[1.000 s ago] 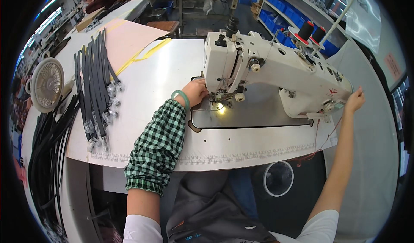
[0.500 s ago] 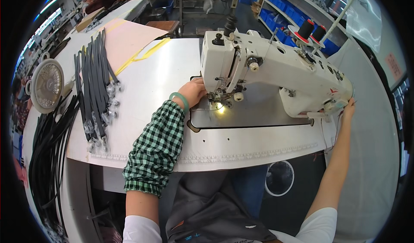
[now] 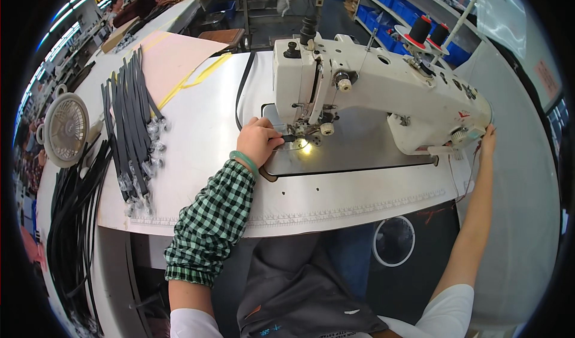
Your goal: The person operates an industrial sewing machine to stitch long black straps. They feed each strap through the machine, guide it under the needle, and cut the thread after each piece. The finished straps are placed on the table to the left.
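Observation:
With its fingers pinched, my left hand (image 3: 257, 141) holds a black strap (image 3: 242, 86) beside the presser foot of a white sewing machine (image 3: 371, 74). The short end of this strap sticks out from my fingertips toward the lit needle area, and its long part curves away behind the hand over the table. A green bangle (image 3: 244, 162) and a checkered sleeve cover (image 3: 209, 221) are on my left arm. At the machine's far right end, my right hand (image 3: 489, 140) has its fingers curled on the handwheel (image 3: 490, 112); some fingers are hidden.
To the left lie several dark straps with wrapped metal ends (image 3: 133, 128), near a pink sheet (image 3: 179, 62) with yellow tape. Long black straps (image 3: 75, 218) hang over the table's left edge by a grey plastic basket (image 3: 66, 128). Black thread spools (image 3: 420, 29) stand behind the machine.
My left hand has come nearer to me and slightly left, out from behind the machine head. The black strap it holds now shows. My right hand has risen slightly along the handwheel.

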